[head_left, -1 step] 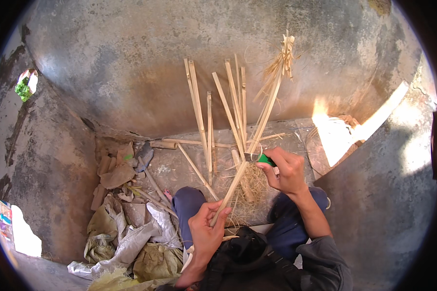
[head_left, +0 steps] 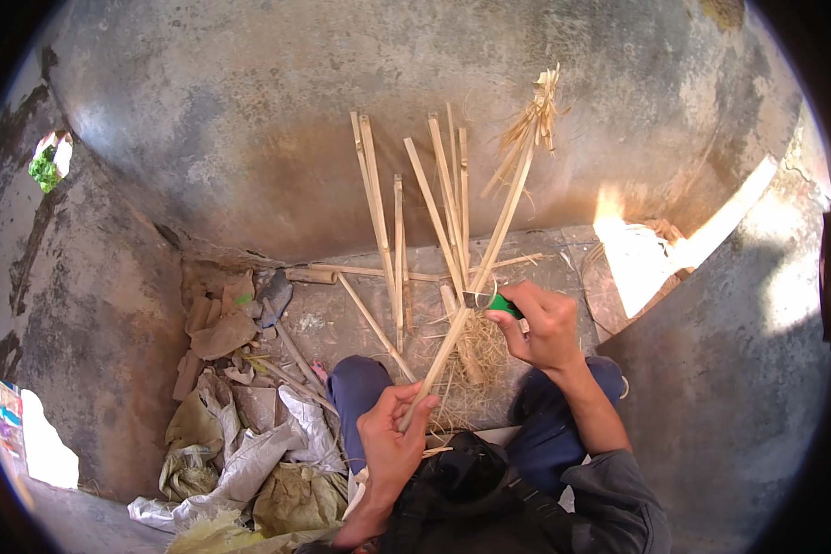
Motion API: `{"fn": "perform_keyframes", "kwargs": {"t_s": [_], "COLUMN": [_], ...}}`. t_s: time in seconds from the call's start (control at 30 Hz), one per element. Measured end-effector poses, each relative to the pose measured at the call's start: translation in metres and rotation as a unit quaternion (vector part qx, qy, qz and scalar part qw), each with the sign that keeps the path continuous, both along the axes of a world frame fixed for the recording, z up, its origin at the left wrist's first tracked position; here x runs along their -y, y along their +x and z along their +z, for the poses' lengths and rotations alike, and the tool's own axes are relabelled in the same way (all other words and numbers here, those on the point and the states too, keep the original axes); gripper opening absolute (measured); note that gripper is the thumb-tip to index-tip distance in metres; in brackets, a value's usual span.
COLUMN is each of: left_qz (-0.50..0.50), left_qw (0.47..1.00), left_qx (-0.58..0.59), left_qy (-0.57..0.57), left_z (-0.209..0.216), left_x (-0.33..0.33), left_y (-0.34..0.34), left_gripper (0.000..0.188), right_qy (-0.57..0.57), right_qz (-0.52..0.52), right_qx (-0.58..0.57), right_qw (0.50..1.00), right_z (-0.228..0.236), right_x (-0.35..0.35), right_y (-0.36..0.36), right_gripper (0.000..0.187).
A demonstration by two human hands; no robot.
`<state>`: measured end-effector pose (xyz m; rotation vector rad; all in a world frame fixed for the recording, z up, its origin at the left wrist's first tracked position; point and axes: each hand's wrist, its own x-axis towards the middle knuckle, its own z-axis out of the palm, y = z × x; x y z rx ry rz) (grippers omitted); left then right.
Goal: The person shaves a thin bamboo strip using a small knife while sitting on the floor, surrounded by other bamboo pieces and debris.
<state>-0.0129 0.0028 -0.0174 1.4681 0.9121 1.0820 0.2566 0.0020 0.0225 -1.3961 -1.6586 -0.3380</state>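
1. Fingers of the left hand [head_left: 392, 441] are wrapped around the lower end of a pale, narrow wooden strip [head_left: 444, 356], which slants toward one o'clock.
2. Fingers of the right hand [head_left: 547, 328], at two o'clock from the left, grip a green-handled metal blade [head_left: 504, 306] set against the strip's upper part.
3. Beyond it, a pale length [head_left: 506, 222] bears curled tan shavings [head_left: 543, 113] at one o'clock; whether it is the same strip, I cannot tell.
4. Slender pale sticks [head_left: 376, 194] lean on the mottled grey wall [head_left: 249, 138] at twelve o'clock.

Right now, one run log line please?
left grip: wooden strip | right grip: green-handled blade, at strip | beyond: slats by wall
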Motion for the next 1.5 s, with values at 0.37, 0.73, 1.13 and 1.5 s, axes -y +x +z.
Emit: {"fn": "perform_keyframes", "kwargs": {"t_s": [0.37, 0.73, 1.13, 1.5], "left_qz": [0.009, -0.007, 0.036, 0.028], "left_qw": [1.000, 0.997, 0.999, 0.999], "left_qx": [-0.024, -0.013, -0.027, 0.024], "left_qy": [-0.018, -0.074, 0.002, 0.030], "left_z": [-0.012, -0.037, -0.011, 0.011], "left_x": [0.005, 0.030, 0.002, -0.007], "left_y": [-0.018, -0.057, -0.025, 0.012], "left_gripper": [0.020, 0.017, 0.018, 0.021], "right_qy": [-0.019, 0.041, 0.007, -0.012], "right_qz": [-0.031, -0.238, -0.012, 0.091], "right_qx": [0.016, -0.116, -0.080, 0.044], "right_qw": [0.999, 0.963, 0.997, 0.995], "right_z": [-0.005, 0.007, -0.005, -0.020], "right_x": [-0.009, -0.016, 0.002, 0.011], "right_y": [0.005, 0.099, 0.008, -0.048], "right_gripper": [0.024, 0.030, 0.027, 0.031]}}
